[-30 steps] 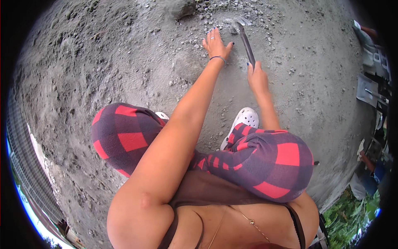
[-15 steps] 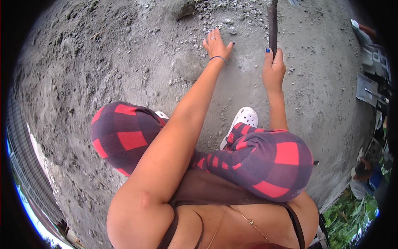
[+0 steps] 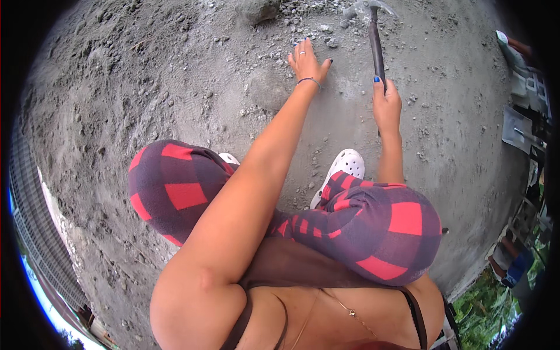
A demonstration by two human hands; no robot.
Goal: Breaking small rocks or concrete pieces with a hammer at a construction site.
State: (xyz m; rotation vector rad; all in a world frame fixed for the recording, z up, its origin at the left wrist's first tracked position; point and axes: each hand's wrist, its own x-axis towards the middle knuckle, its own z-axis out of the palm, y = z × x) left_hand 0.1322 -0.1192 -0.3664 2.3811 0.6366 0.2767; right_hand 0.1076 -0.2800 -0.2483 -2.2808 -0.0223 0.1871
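My right hand (image 3: 387,109) is wrapped round the dark handle of a claw hammer (image 3: 377,46), with the thumb lying along it. The hammer points away from me, its grey metal head at the top edge of the view, close to the loose stones. To the left, my left hand (image 3: 309,65) reaches down at the sandy ground, fingers spread and holding nothing. Small pale stone chips (image 3: 324,30) lie just past its fingertips.
A large rock (image 3: 258,10) sits at the far edge, and a rounded dusty stone (image 3: 267,90) lies left of my left wrist. My white clog (image 3: 346,165) rests between my knees. A metal shovel-like blade (image 3: 517,128) and a seated person (image 3: 513,261) are at the right rim.
The hammer has come lower and swung slightly left, so its head now shows. My right hand is a little nearer me. My left hand has barely moved.
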